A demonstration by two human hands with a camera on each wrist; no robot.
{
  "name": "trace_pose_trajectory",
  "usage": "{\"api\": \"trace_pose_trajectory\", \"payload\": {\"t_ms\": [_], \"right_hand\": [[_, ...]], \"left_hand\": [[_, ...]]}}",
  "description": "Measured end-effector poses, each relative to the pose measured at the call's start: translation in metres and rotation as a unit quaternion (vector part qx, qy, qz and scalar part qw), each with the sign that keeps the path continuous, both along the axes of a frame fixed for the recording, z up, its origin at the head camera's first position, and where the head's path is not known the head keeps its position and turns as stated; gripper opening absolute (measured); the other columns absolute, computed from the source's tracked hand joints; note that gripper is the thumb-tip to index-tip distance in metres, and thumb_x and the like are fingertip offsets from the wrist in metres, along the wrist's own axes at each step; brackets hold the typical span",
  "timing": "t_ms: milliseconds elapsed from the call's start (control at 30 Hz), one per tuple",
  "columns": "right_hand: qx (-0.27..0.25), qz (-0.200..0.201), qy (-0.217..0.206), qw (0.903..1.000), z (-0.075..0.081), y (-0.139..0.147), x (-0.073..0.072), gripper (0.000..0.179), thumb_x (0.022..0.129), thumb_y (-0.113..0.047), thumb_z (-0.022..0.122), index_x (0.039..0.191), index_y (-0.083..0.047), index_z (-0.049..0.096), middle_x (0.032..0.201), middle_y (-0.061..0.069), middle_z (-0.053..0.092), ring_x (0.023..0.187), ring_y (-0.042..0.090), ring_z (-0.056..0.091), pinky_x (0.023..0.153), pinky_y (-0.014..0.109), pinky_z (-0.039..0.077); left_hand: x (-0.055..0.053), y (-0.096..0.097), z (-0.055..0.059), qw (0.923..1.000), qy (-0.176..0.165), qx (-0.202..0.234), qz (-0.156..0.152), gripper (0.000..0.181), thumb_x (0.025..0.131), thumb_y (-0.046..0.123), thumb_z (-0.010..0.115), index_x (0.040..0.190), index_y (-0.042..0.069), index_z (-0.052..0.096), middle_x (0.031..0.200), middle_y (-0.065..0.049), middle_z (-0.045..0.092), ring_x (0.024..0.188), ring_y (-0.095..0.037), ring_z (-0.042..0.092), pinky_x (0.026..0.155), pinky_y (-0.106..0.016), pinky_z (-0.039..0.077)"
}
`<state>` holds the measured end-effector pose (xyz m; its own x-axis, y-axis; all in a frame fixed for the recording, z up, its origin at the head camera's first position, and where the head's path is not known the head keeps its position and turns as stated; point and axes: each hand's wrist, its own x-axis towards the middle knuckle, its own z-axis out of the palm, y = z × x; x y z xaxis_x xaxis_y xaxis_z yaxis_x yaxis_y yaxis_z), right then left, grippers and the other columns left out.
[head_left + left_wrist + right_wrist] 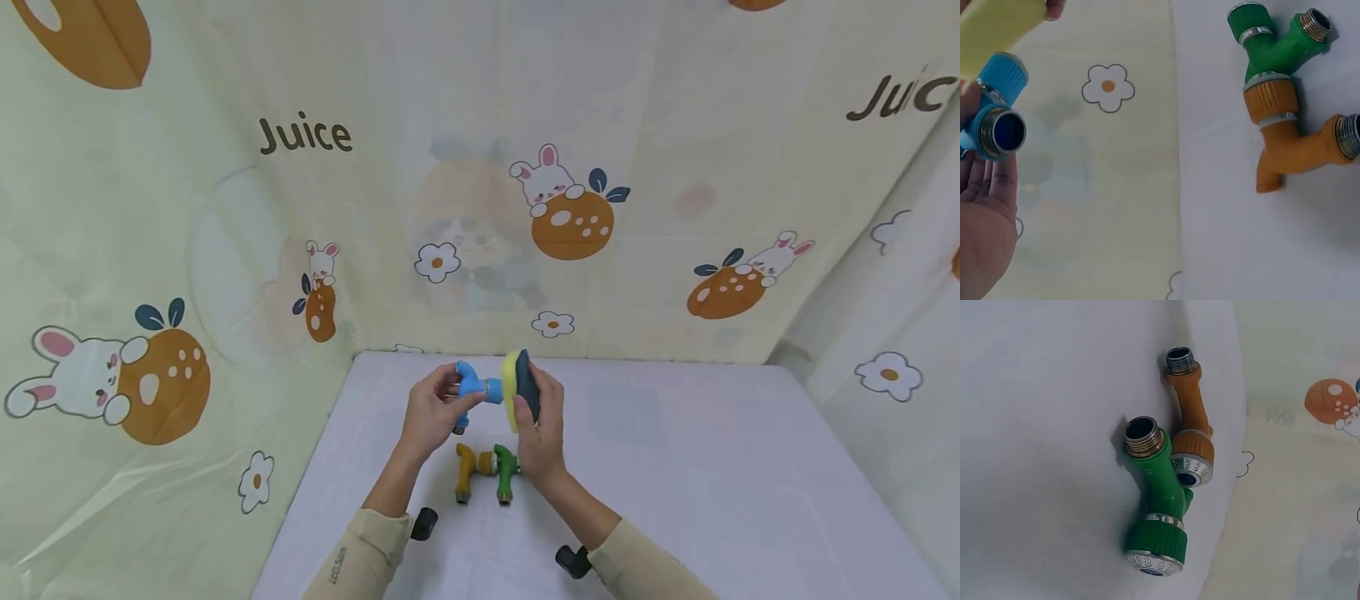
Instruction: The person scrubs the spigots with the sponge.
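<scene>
My left hand (433,410) holds a blue plastic tap fitting (474,385) above the white table (675,467). In the left wrist view the blue fitting (994,109) rests against my palm, its threaded metal mouth facing the camera. My right hand (542,429) grips a yellow sponge with a dark scouring side (520,389), pressed against the fitting's end. Below the hands on the table lie an orange tap fitting (467,468) and a green tap fitting (506,471), side by side and touching. The right wrist view shows the green fitting (1155,506) and the orange fitting (1189,428) from above.
A cloth printed with rabbits, oranges and the word Juice (306,135) hangs behind and to both sides of the table. Black wrist camera mounts (573,561) sit on both forearms. The table's right half (735,483) holds nothing.
</scene>
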<state>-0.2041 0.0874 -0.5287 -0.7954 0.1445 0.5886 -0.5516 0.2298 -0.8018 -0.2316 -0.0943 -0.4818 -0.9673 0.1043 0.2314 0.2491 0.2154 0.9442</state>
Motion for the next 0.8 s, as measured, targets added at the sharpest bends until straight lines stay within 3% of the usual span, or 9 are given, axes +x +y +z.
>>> {"api": "trace_pose_trajectory", "payload": {"t_ms": [100,233,367,533,667,800], "right_hand": [[0.035,0.009,0.047,0.9982,-0.003,-0.003,0.002,0.058,0.101,-0.006,0.054,0.157,-0.01,0.041,0.149,0.016,0.04,0.124,0.024,0.043,0.101,0.025,0.041],[0.055,-0.001,0.044,0.9975,-0.008,-0.005,0.001,0.06,0.102,-0.009,0.055,0.159,-0.013,0.039,0.151,0.016,0.038,0.129,0.022,0.04,0.102,0.029,0.04],[0.047,-0.007,0.008,0.9988,-0.009,-0.004,0.001,0.058,0.106,-0.014,0.05,0.161,-0.017,0.033,0.151,0.015,0.036,0.127,0.02,0.04,0.099,0.033,0.041],[0.02,0.023,-0.019,0.9994,-0.007,-0.005,0.003,0.051,0.111,-0.018,0.04,0.161,-0.016,0.03,0.147,0.014,0.039,0.121,0.02,0.045,0.099,0.025,0.044],[-0.022,0.073,-0.03,0.9967,-0.008,-0.009,0.004,0.047,0.114,-0.021,0.029,0.16,-0.016,0.028,0.134,0.013,0.049,0.105,0.019,0.051,0.087,0.024,0.049],[-0.063,0.08,-0.065,0.9927,-0.006,-0.013,0.002,0.045,0.115,-0.025,0.023,0.16,-0.018,0.027,0.12,0.011,0.05,0.093,0.019,0.049,0.076,0.026,0.047]], "left_hand": [[0.0,0.0,-0.002,0.9997,-0.014,0.02,-0.002,0.036,0.088,0.025,0.085,0.119,0.012,0.073,0.103,-0.008,0.074,0.088,-0.017,0.073,0.074,-0.026,0.059],[0.003,0.002,-0.001,0.9974,-0.021,0.05,-0.047,0.029,0.095,0.023,0.078,0.121,0.011,0.075,0.107,-0.011,0.076,0.092,-0.015,0.073,0.074,-0.025,0.058],[0.004,0.004,-0.001,0.9893,-0.038,0.072,-0.121,0.033,0.103,0.025,0.066,0.133,0.012,0.071,0.116,-0.016,0.075,0.1,-0.017,0.073,0.092,-0.031,0.059],[0.004,0.007,-0.004,0.9828,-0.05,0.056,-0.169,0.036,0.109,0.03,0.055,0.136,0.011,0.07,0.145,-0.005,0.062,0.131,-0.022,0.059,0.112,-0.045,0.049],[0.006,0.013,-0.01,0.9795,-0.059,0.063,-0.182,0.033,0.105,0.021,0.062,0.135,0.009,0.07,0.151,-0.002,0.056,0.145,-0.025,0.047,0.116,-0.043,0.046],[0.005,0.024,-0.019,0.9817,-0.059,0.1,-0.151,0.037,0.1,0.017,0.071,0.137,0.013,0.069,0.145,-0.005,0.063,0.135,-0.025,0.057,0.105,-0.032,0.055]]}}
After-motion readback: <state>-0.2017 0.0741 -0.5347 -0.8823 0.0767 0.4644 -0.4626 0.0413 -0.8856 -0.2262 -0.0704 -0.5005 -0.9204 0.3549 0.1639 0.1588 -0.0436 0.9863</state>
